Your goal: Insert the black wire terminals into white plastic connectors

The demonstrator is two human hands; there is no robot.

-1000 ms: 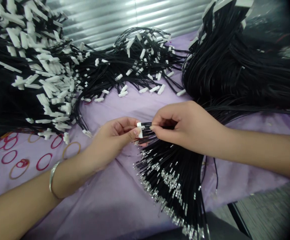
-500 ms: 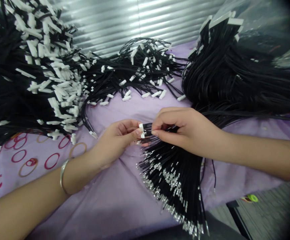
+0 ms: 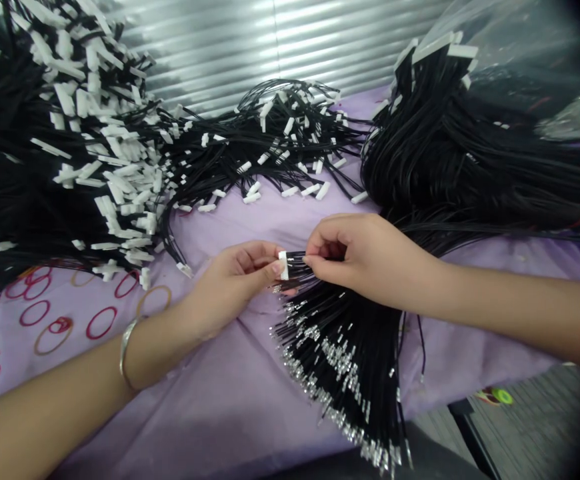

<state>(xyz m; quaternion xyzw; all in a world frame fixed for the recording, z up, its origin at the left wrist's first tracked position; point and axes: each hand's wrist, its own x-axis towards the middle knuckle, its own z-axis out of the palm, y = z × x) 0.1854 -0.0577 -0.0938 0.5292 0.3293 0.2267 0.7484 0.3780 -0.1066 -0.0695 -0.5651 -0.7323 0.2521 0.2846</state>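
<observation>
Between the thumb and fingers of my left hand [image 3: 250,270] is a small white connector housing [image 3: 283,265], pinched from its left side. Thin black wires run from its right side toward my right hand [image 3: 343,250]. The thumb and index finger of that hand are closed on a black wire [image 3: 297,258], close to the housing. Below both hands a bundle of loose black wires [image 3: 365,333] fans out, with shiny metal terminals [image 3: 315,390] on the ends. How many wires sit in the housing I cannot make out.
Black cables with white connectors [image 3: 115,147] are heaped at the left, with a smaller pile [image 3: 290,133] at the back. A thick cable bundle [image 3: 435,147] lies right, beside clear plastic [image 3: 530,53]. Rubber bands [image 3: 103,323] lie on the purple cloth [image 3: 230,407].
My right thumb and fingertips have shifted slightly along the wires, and more wire shows between them and the housing. My left hand keeps its pinch. The whole view has moved a little.
</observation>
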